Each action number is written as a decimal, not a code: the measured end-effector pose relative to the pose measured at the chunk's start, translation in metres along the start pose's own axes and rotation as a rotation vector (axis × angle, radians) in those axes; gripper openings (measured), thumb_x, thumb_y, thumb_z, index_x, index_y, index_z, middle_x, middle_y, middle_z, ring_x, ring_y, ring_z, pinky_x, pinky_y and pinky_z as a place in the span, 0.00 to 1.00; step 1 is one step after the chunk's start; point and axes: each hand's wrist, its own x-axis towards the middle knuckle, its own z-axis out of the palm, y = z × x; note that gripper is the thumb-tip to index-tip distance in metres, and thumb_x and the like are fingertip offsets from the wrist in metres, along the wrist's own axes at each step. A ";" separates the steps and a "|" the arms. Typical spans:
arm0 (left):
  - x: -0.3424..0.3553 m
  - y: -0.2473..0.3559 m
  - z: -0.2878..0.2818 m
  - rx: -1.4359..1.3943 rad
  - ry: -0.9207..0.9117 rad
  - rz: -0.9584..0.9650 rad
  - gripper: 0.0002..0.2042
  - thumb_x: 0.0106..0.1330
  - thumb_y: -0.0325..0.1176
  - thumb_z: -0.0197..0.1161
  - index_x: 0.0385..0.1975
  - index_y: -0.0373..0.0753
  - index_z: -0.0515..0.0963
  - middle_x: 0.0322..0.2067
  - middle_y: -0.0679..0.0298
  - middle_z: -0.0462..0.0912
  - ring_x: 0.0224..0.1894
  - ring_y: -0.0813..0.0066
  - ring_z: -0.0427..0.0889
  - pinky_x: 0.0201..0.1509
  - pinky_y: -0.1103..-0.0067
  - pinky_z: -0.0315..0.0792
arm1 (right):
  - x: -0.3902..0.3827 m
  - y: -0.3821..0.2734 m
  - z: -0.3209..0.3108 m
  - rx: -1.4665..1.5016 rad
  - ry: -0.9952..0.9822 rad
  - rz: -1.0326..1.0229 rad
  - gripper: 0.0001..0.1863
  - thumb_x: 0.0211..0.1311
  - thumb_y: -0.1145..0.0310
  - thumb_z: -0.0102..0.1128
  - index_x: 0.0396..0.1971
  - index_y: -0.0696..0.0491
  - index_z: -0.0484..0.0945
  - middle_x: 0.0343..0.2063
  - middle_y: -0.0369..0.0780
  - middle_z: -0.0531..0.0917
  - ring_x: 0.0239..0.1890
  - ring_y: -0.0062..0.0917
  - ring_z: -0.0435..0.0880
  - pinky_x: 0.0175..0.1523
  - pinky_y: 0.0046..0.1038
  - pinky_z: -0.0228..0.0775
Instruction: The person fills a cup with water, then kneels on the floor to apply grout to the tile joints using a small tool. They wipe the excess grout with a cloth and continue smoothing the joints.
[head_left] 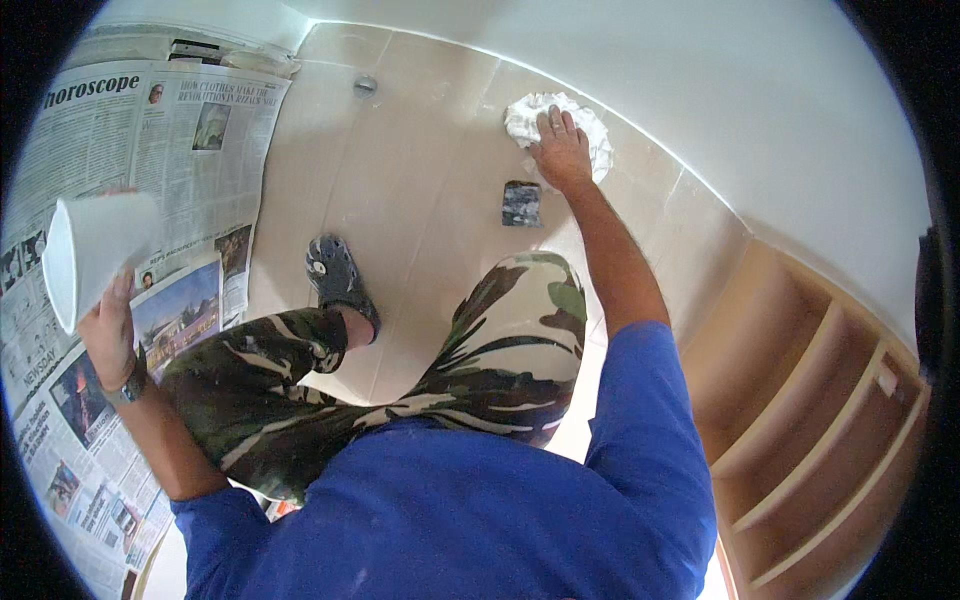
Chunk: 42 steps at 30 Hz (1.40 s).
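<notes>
On the tile floor at the far right, close to the foot of the wall, lies a bunched white rag [518, 118]. My right hand [563, 150] is closed over it from above, its fingers pressed along the cloth. Just nearer to me is a small dark rectangular piece [521, 204] with whitish smears; its kind I cannot make out. At the left, a white tub [110, 240] is tipped on its side above the newspapers, its wide rim toward the left. My left hand [110, 325] grips its lower side, the fingers partly hidden.
Newspaper sheets [200, 170] cover the surface along the left. A round drain cover [365, 87] is set in the floor at the back. My dark clog [340, 280] stands mid-floor. A wooden shelf unit [800, 400] is at the right, and a white wall [750, 110] curves behind.
</notes>
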 end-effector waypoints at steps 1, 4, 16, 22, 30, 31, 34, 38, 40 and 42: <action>-0.008 -0.001 -0.003 0.029 0.015 0.000 0.21 0.59 0.25 0.62 0.50 0.23 0.67 0.48 0.54 0.74 0.48 0.68 0.75 0.54 0.74 0.68 | 0.010 -0.004 0.002 0.000 -0.043 0.024 0.31 0.60 0.58 0.51 0.61 0.53 0.58 0.62 0.47 0.59 0.65 0.40 0.57 0.65 0.45 0.50; -0.026 0.004 -0.005 0.112 0.039 0.006 0.22 0.61 0.27 0.60 0.52 0.21 0.65 0.50 0.53 0.72 0.50 0.64 0.74 0.58 0.71 0.64 | 0.027 -0.006 0.004 0.004 -0.072 0.086 0.32 0.62 0.58 0.49 0.63 0.53 0.55 0.66 0.45 0.55 0.68 0.39 0.51 0.67 0.45 0.46; -0.045 0.008 -0.010 0.125 0.068 0.047 0.27 0.57 0.28 0.65 0.54 0.22 0.63 0.53 0.51 0.70 0.52 0.63 0.72 0.60 0.72 0.63 | 0.035 -0.022 -0.006 0.097 -0.233 0.094 0.28 0.61 0.54 0.51 0.60 0.49 0.62 0.64 0.41 0.60 0.64 0.37 0.59 0.63 0.46 0.54; -0.052 -0.006 -0.016 0.198 0.135 -0.038 0.27 0.56 0.27 0.65 0.54 0.25 0.64 0.52 0.52 0.71 0.52 0.64 0.72 0.59 0.72 0.64 | -0.037 -0.001 0.007 0.099 -0.270 0.294 0.30 0.59 0.56 0.51 0.61 0.48 0.60 0.65 0.40 0.58 0.66 0.37 0.56 0.64 0.42 0.53; -0.054 0.004 -0.013 0.122 0.155 0.073 0.29 0.54 0.28 0.66 0.56 0.29 0.64 0.50 0.54 0.73 0.51 0.65 0.73 0.57 0.71 0.66 | -0.145 0.008 0.013 0.049 0.117 0.362 0.29 0.55 0.57 0.56 0.55 0.56 0.67 0.59 0.46 0.66 0.60 0.39 0.63 0.60 0.43 0.56; -0.054 0.006 -0.012 0.127 0.113 0.085 0.28 0.56 0.28 0.64 0.56 0.29 0.62 0.52 0.53 0.71 0.53 0.64 0.72 0.58 0.70 0.65 | -0.154 -0.012 0.016 0.119 0.098 0.280 0.29 0.55 0.57 0.56 0.55 0.56 0.67 0.57 0.46 0.67 0.59 0.39 0.64 0.60 0.43 0.57; -0.053 0.010 -0.004 0.163 0.062 0.059 0.28 0.58 0.26 0.62 0.58 0.29 0.60 0.53 0.53 0.69 0.54 0.63 0.70 0.60 0.70 0.64 | -0.175 -0.077 0.045 0.193 -0.205 0.023 0.27 0.56 0.58 0.55 0.54 0.56 0.68 0.54 0.45 0.70 0.55 0.38 0.68 0.57 0.40 0.59; -0.058 0.007 -0.005 0.287 0.167 -0.075 0.28 0.57 0.27 0.64 0.56 0.28 0.62 0.51 0.54 0.71 0.52 0.65 0.72 0.56 0.72 0.66 | -0.179 -0.096 0.082 0.035 -0.510 -0.057 0.24 0.57 0.60 0.55 0.52 0.56 0.69 0.48 0.45 0.74 0.50 0.37 0.72 0.54 0.38 0.63; -0.059 0.010 -0.001 0.213 0.193 -0.049 0.25 0.54 0.27 0.66 0.52 0.29 0.69 0.44 0.56 0.78 0.44 0.70 0.77 0.49 0.76 0.71 | -0.174 -0.082 0.086 0.015 -0.551 -0.048 0.23 0.58 0.61 0.55 0.51 0.56 0.70 0.46 0.44 0.76 0.48 0.37 0.74 0.53 0.36 0.64; -0.063 0.020 0.010 0.170 0.134 -0.068 0.23 0.53 0.27 0.66 0.50 0.28 0.70 0.43 0.56 0.78 0.42 0.70 0.78 0.48 0.77 0.71 | -0.158 -0.065 0.077 0.045 -0.514 -0.034 0.22 0.58 0.61 0.55 0.50 0.56 0.71 0.43 0.44 0.77 0.45 0.37 0.76 0.52 0.35 0.66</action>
